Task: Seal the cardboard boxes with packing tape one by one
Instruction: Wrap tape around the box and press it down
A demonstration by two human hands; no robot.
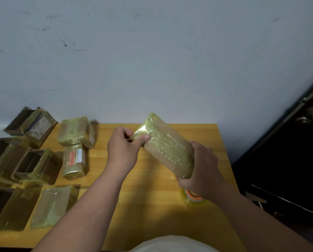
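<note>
The table point(152, 206) is the biggest thing here, and its left half is crowded: a spread of taped boxes point(37, 160), some lying with an open end showing, runs from the wall down to the near edge. The free wood is the middle strip and the right side, though the right edge drops off beside a dark door point(288, 160), so a box set down carelessly there could slide off.

The box in hand point(165, 146) is held slantwise above the table, already wrapped in yellowish tape. The left hand point(124, 148) pinches its upper corner between thumb and fingers; the right hand point(200, 168) is wrapped round the lower end. With only a corner pinch up top, I'd worry about a loose tape end folding back on itself or sticking to a thumb.

The tape roll point(194, 196) sits on the table directly under the right wrist, easily knocked toward that right edge when the arm drops.
</note>
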